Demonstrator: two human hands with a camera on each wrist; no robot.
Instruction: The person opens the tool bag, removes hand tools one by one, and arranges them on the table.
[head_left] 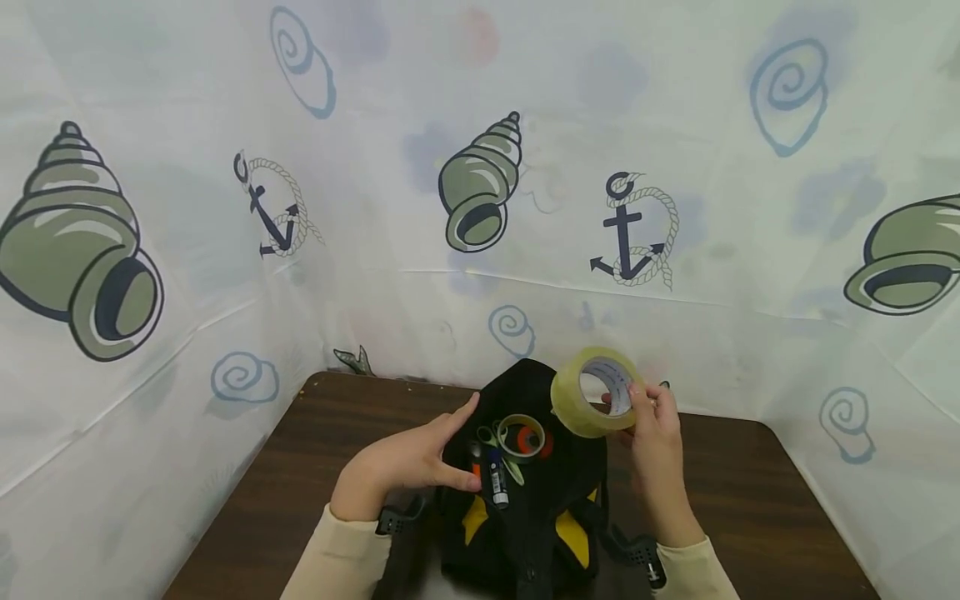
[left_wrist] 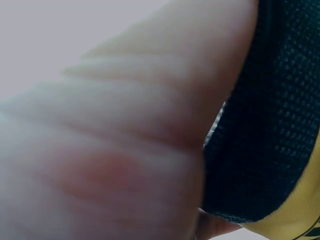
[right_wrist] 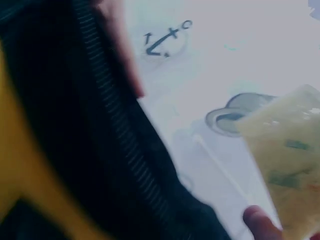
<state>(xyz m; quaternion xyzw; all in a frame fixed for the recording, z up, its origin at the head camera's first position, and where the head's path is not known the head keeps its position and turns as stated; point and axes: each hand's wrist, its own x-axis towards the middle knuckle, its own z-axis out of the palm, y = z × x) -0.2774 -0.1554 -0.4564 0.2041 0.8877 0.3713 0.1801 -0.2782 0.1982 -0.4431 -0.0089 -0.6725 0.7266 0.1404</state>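
Note:
A wide roll of clear yellowish packing tape (head_left: 573, 398) is held up by my right hand (head_left: 654, 429), which pinches its near edge between thumb and fingers. The roll overlaps the right rim of a black and yellow bag (head_left: 525, 517), whose mouth faces up. My left hand (head_left: 408, 462) lies along the bag's left side, thumb and fingers spread apart and nearly straight against its rim. Inside the bag show a smaller tape roll (head_left: 502, 442), green-handled scissors (head_left: 487, 435), a dark tube with a white label (head_left: 498, 482) and a red-orange round thing (head_left: 546, 443).
The bag stands on a dark brown wooden table (head_left: 750, 492). Behind and beside the table hangs a white cloth (head_left: 555, 308) printed with shells and anchors. In the right wrist view a zipper (right_wrist: 107, 95) runs along the bag's edge.

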